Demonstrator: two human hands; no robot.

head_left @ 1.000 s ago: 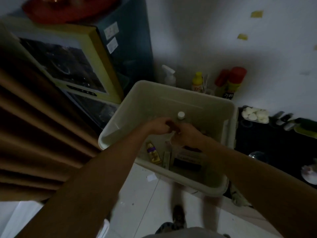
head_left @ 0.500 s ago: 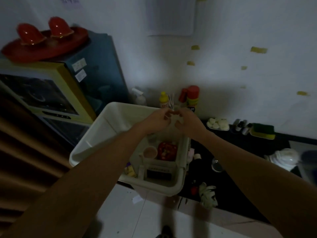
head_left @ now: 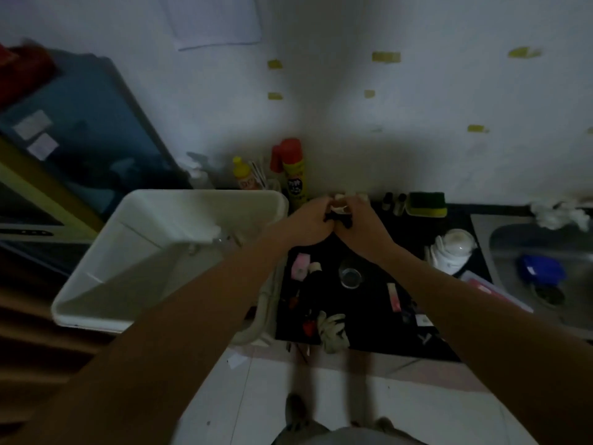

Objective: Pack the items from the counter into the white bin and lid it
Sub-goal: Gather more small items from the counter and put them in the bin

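Head view. The left hand (head_left: 308, 224) and right hand (head_left: 359, 220) meet over the back of the black counter (head_left: 378, 313), fingers of both curled round a small item (head_left: 339, 207), pale and dark, too blurred to identify. The white bin (head_left: 144, 226) stands unlidded just left of the counter. A glass (head_left: 350, 277) and glove (head_left: 332, 330) lie on the counter.

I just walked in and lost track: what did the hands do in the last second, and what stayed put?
Both hands came out of the white bin and moved right, over the black counter. The left hand and right hand now meet at a small white-and-dark thing near the wall; whether they grip it is unclear. The bin, the sponge and the red-capped cans stayed put.
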